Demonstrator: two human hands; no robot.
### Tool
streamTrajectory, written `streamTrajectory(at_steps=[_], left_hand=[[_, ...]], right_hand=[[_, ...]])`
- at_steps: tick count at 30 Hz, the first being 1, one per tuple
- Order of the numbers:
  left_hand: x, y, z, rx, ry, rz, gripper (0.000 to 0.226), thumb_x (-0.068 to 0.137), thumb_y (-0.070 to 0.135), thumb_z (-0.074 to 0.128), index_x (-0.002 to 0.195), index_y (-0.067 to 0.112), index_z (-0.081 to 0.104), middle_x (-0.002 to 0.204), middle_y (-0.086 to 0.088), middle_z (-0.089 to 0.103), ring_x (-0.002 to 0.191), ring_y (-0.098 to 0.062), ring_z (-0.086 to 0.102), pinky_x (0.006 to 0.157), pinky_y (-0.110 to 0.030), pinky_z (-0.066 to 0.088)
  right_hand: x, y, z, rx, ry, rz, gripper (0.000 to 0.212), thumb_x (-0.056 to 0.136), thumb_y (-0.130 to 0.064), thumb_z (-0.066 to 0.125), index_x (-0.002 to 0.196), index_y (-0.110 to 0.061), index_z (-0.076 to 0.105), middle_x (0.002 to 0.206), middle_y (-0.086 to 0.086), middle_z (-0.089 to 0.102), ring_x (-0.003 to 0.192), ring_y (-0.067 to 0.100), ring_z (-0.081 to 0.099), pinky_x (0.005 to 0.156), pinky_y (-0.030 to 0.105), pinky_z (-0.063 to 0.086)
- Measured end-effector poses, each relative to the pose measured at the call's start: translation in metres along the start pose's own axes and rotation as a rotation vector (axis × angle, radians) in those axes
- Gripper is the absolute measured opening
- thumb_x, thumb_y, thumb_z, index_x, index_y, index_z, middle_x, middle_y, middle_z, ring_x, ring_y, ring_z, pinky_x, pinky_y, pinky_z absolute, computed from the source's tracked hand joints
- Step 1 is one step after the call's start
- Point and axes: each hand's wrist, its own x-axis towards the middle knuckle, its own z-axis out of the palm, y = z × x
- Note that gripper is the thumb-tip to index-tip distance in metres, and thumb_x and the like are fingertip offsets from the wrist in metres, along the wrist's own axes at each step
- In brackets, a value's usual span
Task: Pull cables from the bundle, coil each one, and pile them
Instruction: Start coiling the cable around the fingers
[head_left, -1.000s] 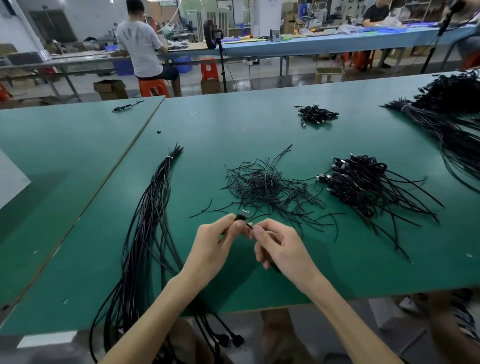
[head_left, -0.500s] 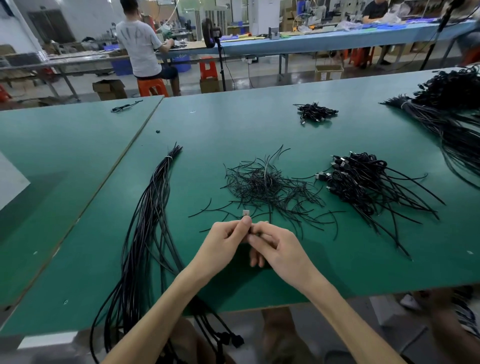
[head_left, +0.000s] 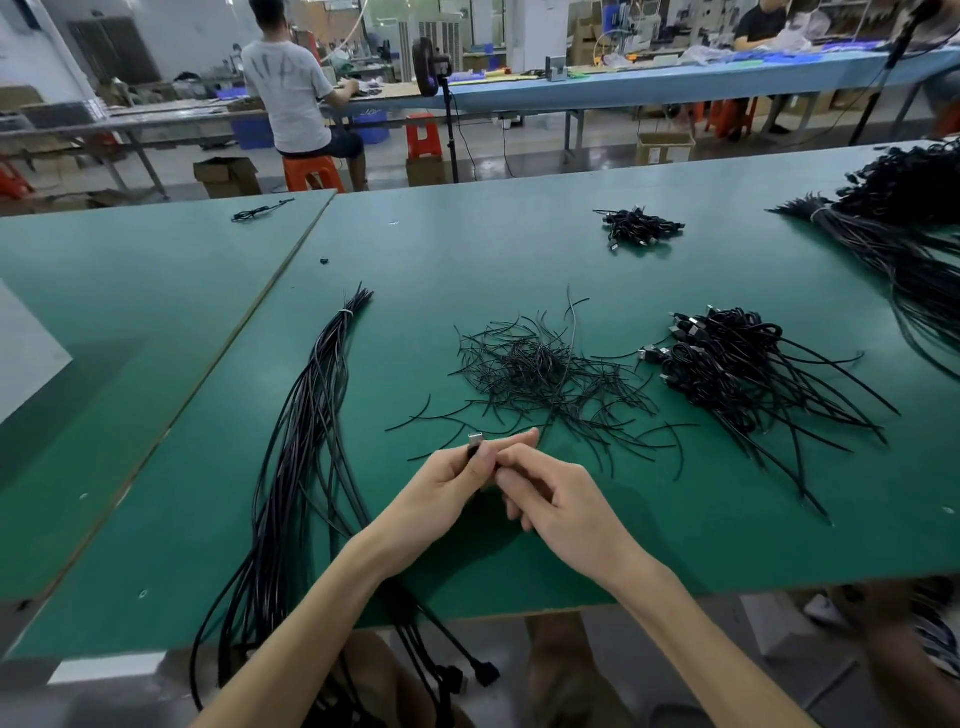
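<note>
A long bundle of black cables (head_left: 306, 426), tied near its far end, lies on the left of the green table (head_left: 519, 249) and hangs over the near edge. My left hand (head_left: 441, 491) pinches a cable's metal-tipped plug (head_left: 474, 442) above the table's near middle. My right hand (head_left: 556, 499) meets it, fingers curled round the same cable just behind the plug. The rest of that cable is hidden under my hands. A pile of coiled cables (head_left: 727, 364) with loose tails lies to the right.
A heap of thin black twist ties (head_left: 540, 369) lies just beyond my hands. A small coiled pile (head_left: 641, 228) sits farther back, and another large cable bundle (head_left: 909, 249) fills the far right. A second table (head_left: 130, 312) adjoins on the left. People work at benches behind.
My hands have come together and lifted slightly away from me; the plug now sticks up between my left fingertips, with my right fingers closed against it.
</note>
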Motion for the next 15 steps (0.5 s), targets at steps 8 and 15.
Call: streamTrajectory(at_steps=[8,15], left_hand=[[0.002,-0.002,0.0,-0.061,-0.021,-0.068,0.051,0.112,0.048,0.027,0.141,0.026,0.062,0.142,-0.01,0.063,0.132,-0.028,0.058,0.115,-0.039,0.043],[0.001,-0.003,-0.002,-0.016,-0.147,-0.021,0.041,0.113,0.031,0.042,0.153,0.025,0.048,0.156,0.004,0.049,0.148,-0.015,0.04,0.121,-0.03,0.031]], right_hand=[[-0.001,-0.005,0.009,-0.198,0.015,0.068,0.017,0.1,-0.043,0.06,0.103,-0.028,0.066,0.078,-0.013,0.068,0.072,0.01,0.065,0.071,0.034,0.055],[-0.005,-0.015,0.011,-0.424,0.085,-0.021,0.012,0.104,-0.023,0.055,0.094,-0.017,0.058,0.08,-0.001,0.065,0.069,0.019,0.059,0.065,0.034,0.047]])
